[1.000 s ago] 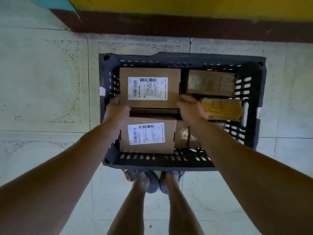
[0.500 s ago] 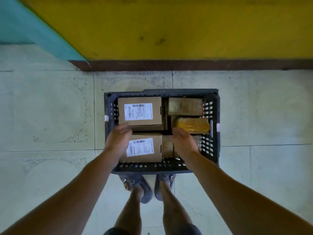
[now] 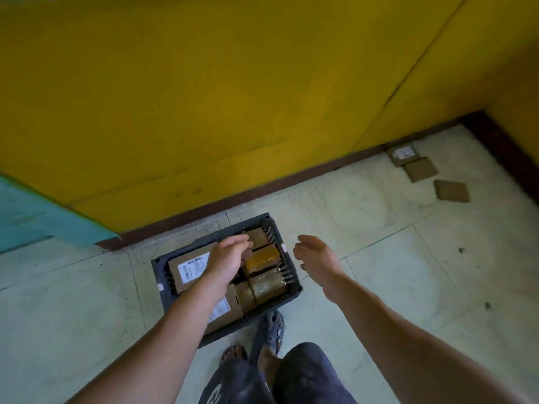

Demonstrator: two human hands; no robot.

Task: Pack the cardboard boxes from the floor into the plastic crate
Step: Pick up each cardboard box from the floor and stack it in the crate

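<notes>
A dark plastic crate [image 3: 293, 293] stands on the floor near the wall, packed with several cardboard boxes. A labelled box [image 3: 186, 268] lies at its far left, and an amber-wrapped box [image 3: 262, 256] at its right. My left hand [image 3: 226, 262] hovers high above the crate, fingers loosely curled, holding nothing. To the right of the crate my right hand [image 3: 316, 259] hangs in the air, relaxed and empty. Three more cardboard boxes lie on the floor in the far right corner: a labelled one [image 3: 402, 154], a plain one [image 3: 421, 169] and another plain one [image 3: 451, 191].
A yellow wall with a dark skirting [image 3: 291, 176] runs behind the crate and meets a second wall at the right corner. A teal panel [image 3: 35, 217] is at the left. My feet in sandals [image 3: 269, 330] stand just in front of the crate. Pale floor tiles stretch toward the corner boxes.
Both hands have lifted out of the crate and hold nothing. My view has risen and swung right, so the crate looks smaller and the corner boxes have come into sight.
</notes>
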